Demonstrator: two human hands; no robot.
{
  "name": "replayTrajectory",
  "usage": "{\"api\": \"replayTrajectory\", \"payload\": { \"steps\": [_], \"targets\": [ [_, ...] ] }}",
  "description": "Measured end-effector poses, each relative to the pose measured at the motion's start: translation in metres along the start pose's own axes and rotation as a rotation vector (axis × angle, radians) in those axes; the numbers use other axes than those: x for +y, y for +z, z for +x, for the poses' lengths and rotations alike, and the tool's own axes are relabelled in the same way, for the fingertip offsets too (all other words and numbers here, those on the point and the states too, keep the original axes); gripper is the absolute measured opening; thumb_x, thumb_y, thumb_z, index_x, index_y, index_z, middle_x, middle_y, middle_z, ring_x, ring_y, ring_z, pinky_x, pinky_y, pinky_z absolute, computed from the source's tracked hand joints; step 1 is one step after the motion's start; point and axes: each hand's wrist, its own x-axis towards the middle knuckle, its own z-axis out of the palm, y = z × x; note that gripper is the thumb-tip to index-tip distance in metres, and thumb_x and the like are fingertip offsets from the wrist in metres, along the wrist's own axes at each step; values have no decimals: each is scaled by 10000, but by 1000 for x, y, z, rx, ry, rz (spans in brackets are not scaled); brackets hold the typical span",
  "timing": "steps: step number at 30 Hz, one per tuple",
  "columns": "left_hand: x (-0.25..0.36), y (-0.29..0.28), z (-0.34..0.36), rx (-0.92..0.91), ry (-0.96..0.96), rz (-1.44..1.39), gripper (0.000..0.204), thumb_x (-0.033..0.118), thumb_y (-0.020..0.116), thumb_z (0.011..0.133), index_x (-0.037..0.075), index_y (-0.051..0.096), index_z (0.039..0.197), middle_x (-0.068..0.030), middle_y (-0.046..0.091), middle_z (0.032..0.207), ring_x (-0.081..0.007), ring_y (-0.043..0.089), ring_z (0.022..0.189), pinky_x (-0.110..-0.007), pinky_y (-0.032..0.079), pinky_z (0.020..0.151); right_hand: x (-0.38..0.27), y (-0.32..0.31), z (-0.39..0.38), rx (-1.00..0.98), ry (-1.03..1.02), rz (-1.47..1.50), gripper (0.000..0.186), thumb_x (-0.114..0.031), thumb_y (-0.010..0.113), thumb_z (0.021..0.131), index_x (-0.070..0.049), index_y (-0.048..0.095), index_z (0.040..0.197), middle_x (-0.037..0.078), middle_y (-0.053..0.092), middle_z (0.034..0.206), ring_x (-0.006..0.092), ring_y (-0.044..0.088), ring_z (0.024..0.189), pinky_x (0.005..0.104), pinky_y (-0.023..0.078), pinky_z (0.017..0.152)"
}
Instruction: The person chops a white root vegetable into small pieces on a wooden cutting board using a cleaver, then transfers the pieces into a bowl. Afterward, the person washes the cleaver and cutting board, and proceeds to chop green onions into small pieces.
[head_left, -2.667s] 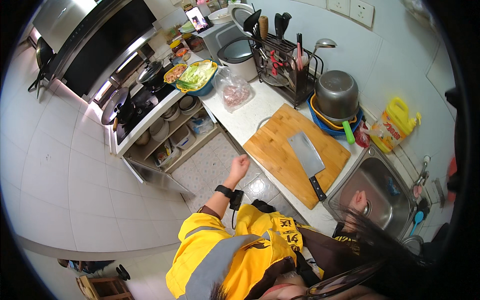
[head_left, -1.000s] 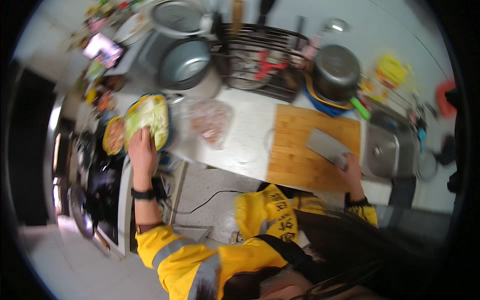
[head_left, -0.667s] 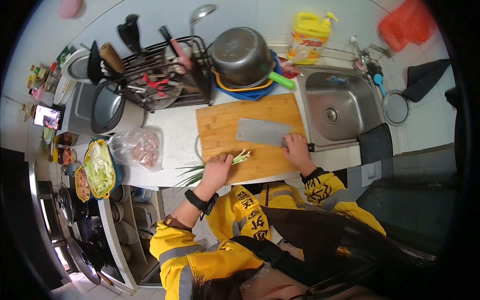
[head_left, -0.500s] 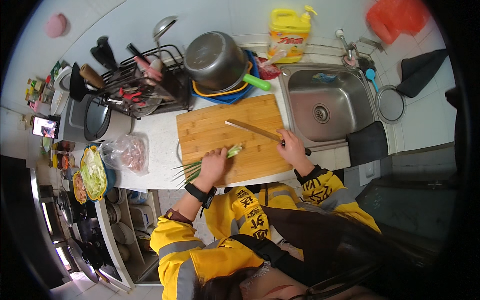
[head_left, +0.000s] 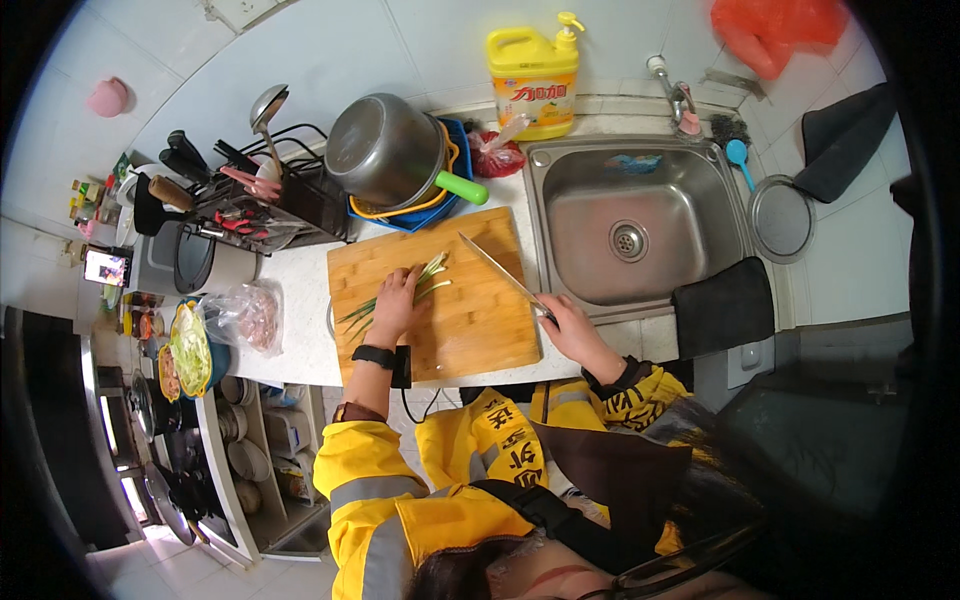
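Note:
A wooden cutting board (head_left: pixel 475 335) lies on the white counter in front of me. My left hand (head_left: pixel 396 302) rests on its left half, fingers closed over a small bunch of green onions (head_left: pixel 434 268). The pale root ends stick out to the far right of the hand, the green leaves (head_left: pixel 357 318) to its left. My right hand (head_left: pixel 568 328) grips the handle of a kitchen knife (head_left: pixel 498 268) at the board's right edge. The blade slants away to the far left over the board, apart from the onions.
Right of the board is a metal sink (head_left: pixel 660 265) with a dark cloth (head_left: pixel 724 308) over its near edge. Beyond the board stand an upturned pot (head_left: pixel 383 150), a rack (head_left: pixel 300 205) and a yellow pump bottle (head_left: pixel 535 85). A plastic bag (head_left: pixel 245 318) lies left.
My left hand and the green onions have moved farther from me on the board. The knife has swung, its tip pointing more away from me. The whole view has shifted slightly.

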Motion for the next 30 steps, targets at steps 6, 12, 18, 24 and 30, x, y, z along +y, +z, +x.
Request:
{"api": "replayTrajectory", "payload": {
  "steps": [6, 12, 18, 24, 30],
  "targets": [
    [-14, -7, -7, -40, 91, 96, 642, 54, 562, 726, 225, 419, 1328, -108, 518, 1052, -291, 502, 977, -397, 415, 837, -9, 6, 0, -8, 35, -57, 343, -136, 496, 864, -93, 451, 1202, 198, 559, 972, 408, 560, 846, 467, 460, 718],
    [-8, -5, -4, -4, 68, -3, 576, 80, 596, 753, 138, 440, 1304, -116, 526, 1077, -312, 506, 959, -408, 423, 842, -29, 24, 5, 10, 34, -111, 346, -118, 482, 877, -82, 427, 1217, 212, 536, 988, 423, 554, 839, 468, 458, 711],
    [-24, -5, -21, 146, 122, -152, 493, 122, 626, 760, 64, 489, 1230, -123, 535, 1058, -316, 505, 959, -395, 425, 838, -61, 57, 11, -17, 34, -266, 345, -105, 478, 878, -40, 421, 1213, 249, 518, 940, 426, 553, 817, 467, 456, 695],
    [-38, 9, -21, 183, 139, -245, 348, 93, 602, 778, 49, 562, 1120, -110, 553, 1025, -309, 509, 945, -387, 435, 819, -73, 73, 10, 48, 22, -235, 339, -107, 486, 873, -32, 433, 1200, 238, 525, 935, 419, 553, 814, 465, 455, 692],
    [-29, 19, -6, 237, 193, -277, 373, 92, 610, 765, 43, 554, 1131, -116, 548, 1004, -304, 509, 936, -376, 442, 806, -62, 60, -3, 154, 88, -255, 322, -118, 487, 873, -40, 443, 1183, 211, 538, 952, 405, 553, 820, 457, 459, 687]
  ]
}}
